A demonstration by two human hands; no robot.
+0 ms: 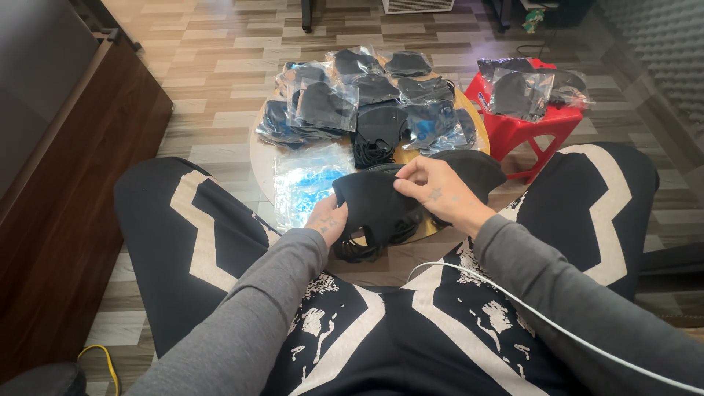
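Both hands grip one black face mask (374, 202) over the lap. Left hand (328, 220) fingers closed under its left edge; right hand (434, 192) fingers pinched on its top edge. Beyond the fingers: bagged black masks (345, 99) on round tabletop (260, 158); red stool (524, 125) further right.

A red plastic stool (532, 126) carries bagged black items. A dark wooden cabinet (70, 191) stands at the left on the wood-pattern floor (220, 51). A yellow cable (103, 359) lies below it.
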